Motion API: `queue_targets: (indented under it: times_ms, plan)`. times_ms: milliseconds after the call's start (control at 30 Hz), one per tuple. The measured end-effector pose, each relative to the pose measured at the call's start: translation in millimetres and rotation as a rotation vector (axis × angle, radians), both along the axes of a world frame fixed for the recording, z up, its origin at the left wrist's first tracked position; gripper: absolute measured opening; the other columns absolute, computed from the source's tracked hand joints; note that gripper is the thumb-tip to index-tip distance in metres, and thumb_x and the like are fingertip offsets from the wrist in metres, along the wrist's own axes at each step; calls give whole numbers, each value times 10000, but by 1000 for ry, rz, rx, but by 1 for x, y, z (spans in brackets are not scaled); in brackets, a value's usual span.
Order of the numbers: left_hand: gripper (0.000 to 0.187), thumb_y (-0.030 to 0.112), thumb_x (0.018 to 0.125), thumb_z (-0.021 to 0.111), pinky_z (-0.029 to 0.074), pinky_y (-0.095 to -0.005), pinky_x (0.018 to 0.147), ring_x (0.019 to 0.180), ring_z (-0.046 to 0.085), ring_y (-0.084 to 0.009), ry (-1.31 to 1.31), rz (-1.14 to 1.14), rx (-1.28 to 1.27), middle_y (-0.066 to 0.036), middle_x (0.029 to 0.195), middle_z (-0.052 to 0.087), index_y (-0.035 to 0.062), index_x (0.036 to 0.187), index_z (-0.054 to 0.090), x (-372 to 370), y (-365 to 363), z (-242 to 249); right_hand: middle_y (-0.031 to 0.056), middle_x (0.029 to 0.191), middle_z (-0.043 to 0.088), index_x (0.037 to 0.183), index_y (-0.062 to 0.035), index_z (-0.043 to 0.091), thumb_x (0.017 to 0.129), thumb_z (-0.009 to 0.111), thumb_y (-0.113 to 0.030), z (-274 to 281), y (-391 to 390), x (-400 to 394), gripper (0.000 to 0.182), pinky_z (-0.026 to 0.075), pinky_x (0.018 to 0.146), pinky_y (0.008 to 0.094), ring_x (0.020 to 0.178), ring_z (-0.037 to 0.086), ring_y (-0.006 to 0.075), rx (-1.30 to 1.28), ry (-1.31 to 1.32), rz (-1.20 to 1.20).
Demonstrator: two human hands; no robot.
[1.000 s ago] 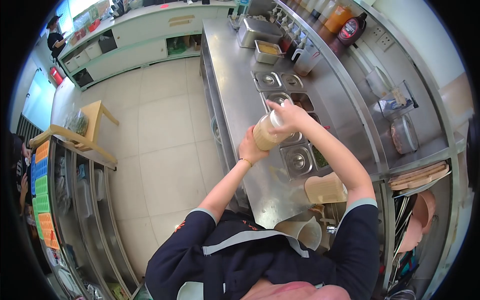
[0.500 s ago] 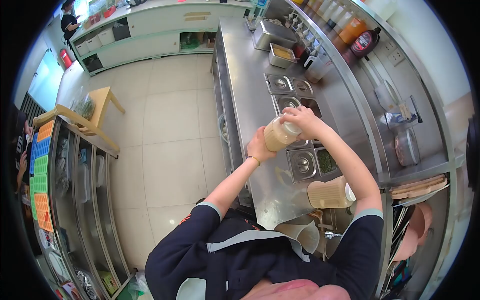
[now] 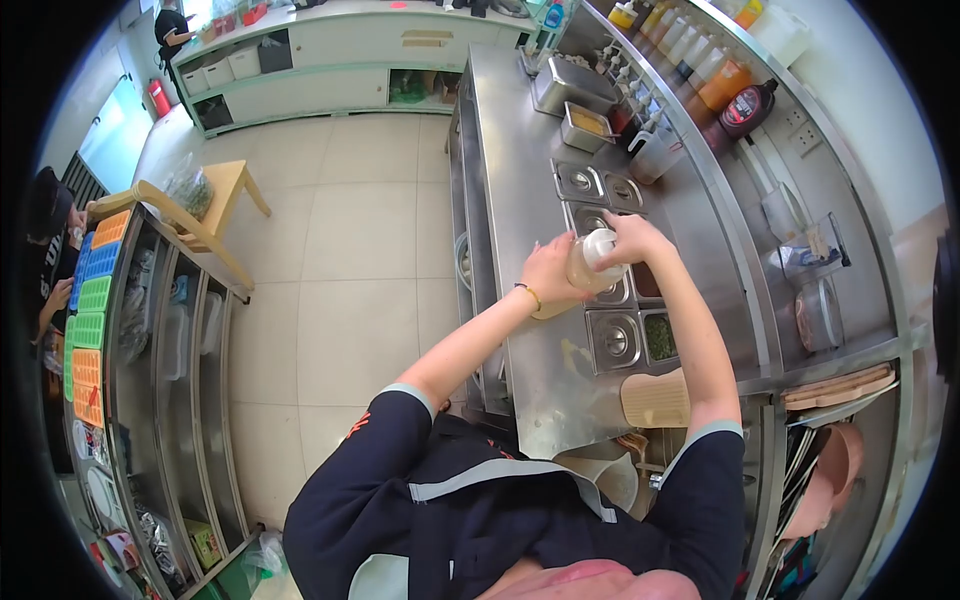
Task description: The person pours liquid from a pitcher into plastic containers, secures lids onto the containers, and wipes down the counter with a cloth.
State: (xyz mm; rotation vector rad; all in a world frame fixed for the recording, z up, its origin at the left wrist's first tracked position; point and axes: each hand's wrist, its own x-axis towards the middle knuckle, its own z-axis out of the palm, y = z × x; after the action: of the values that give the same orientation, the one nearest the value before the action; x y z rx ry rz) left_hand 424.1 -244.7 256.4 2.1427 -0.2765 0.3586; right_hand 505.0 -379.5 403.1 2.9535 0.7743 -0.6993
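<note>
A ribbed translucent bottle point(image 3: 580, 270) with beige contents is held over the steel counter point(image 3: 530, 375). My left hand point(image 3: 548, 268) wraps around its body, covering much of it. At the top, my right hand point(image 3: 638, 242) closes its fingers and thumb on the white lid point(image 3: 601, 244), which sits on the bottle's mouth. Beneath and beside the hands are steel inset pans, some with lids point(image 3: 615, 338) and one holding chopped greens point(image 3: 660, 336). A second ribbed beige bottle point(image 3: 655, 399) rests nearer to me, partly hidden by my right forearm.
Sauce bottles point(image 3: 725, 85) line the shelf at right. Farther along the counter are a measuring jug point(image 3: 655, 155) and a steel tray of yellow food point(image 3: 588, 126). A wooden chair point(image 3: 215, 215) and a rack point(image 3: 165, 400) stand left. Two other people are at the left edge.
The bottle has turned so its lid faces up more towards me. My right hand has shifted from over the lid to its right side. The whole view has moved slightly.
</note>
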Motion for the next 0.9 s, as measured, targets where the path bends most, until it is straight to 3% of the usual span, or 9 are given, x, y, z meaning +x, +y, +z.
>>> queue_targets:
  times_ms: [67, 167, 267, 367, 467, 500, 633, 733, 900]
  plan:
    - [1030, 456, 488, 797, 418, -415, 921, 1069, 523, -342, -23, 3, -29, -181, 1217, 490, 35, 1297, 318, -2, -3, 1, 239, 1055, 589, 1372, -35, 288, 468, 812, -464, 24, 20, -11, 1130, 486, 814, 362, 945, 599, 337, -287, 111, -386]
    - [986, 444, 491, 789, 449, -410, 875, 1053, 531, -335, -24, 44, -54, -175, 1191, 504, 40, 1272, 343, -3, -8, 3, 238, 1002, 613, 1208, 25, 430, 476, 798, -509, -6, -2, -7, 978, 478, 834, 371, 965, 595, 339, -65, -319, -105]
    - [973, 435, 491, 786, 460, -407, 855, 1041, 540, -328, 9, 38, -59, -166, 1181, 510, 47, 1268, 347, -9, -10, 6, 233, 1021, 611, 1133, 82, 463, 554, 694, -642, -28, -25, 5, 955, 482, 844, 382, 966, 604, 330, 45, -284, 130]
    - [974, 440, 490, 784, 466, -406, 846, 1019, 554, -322, 32, 25, -29, -159, 1180, 512, 52, 1269, 347, -7, -9, 7, 223, 1067, 594, 1240, 92, 337, 545, 668, -685, -16, 6, -7, 1094, 504, 802, 375, 956, 617, 296, -73, -82, -380]
    - [976, 448, 489, 783, 472, -405, 834, 994, 570, -321, 17, 34, -15, -154, 1183, 513, 56, 1269, 347, -5, -7, 4, 203, 1156, 559, 1286, 64, 316, 448, 668, -754, -18, 20, -20, 1222, 477, 855, 392, 1051, 577, 280, -283, -214, -348]
    - [976, 450, 488, 782, 475, -405, 829, 986, 575, -321, 10, 41, -18, -153, 1184, 513, 58, 1269, 346, -6, -8, 3, 196, 1003, 612, 1157, 38, 393, 441, 780, -589, -20, 20, -27, 1027, 534, 655, 365, 846, 639, 292, -169, -248, -355]
    - [969, 442, 489, 780, 479, -406, 820, 986, 579, -320, 49, 49, 0, -154, 1182, 520, 61, 1268, 347, -5, -6, 6, 133, 998, 579, 1155, -100, 389, 395, 839, -220, -22, -6, 2, 892, 462, 861, 409, 965, 567, 320, -27, -53, 108]
    - [965, 444, 491, 779, 480, -407, 815, 983, 581, -321, 71, 55, -9, -156, 1167, 531, 61, 1265, 349, -8, -7, 7, 124, 1002, 560, 1160, -136, 395, 393, 825, -135, -17, -16, 4, 880, 460, 856, 386, 985, 546, 309, 99, -16, 290]
    - [963, 452, 496, 777, 484, -406, 808, 962, 590, -325, 78, 41, 3, -161, 1139, 549, 64, 1266, 347, -9, -5, 11, 149, 1053, 557, 1142, -154, 421, 471, 813, -282, -29, -14, 2, 787, 439, 887, 397, 1033, 519, 329, 249, 18, 92]
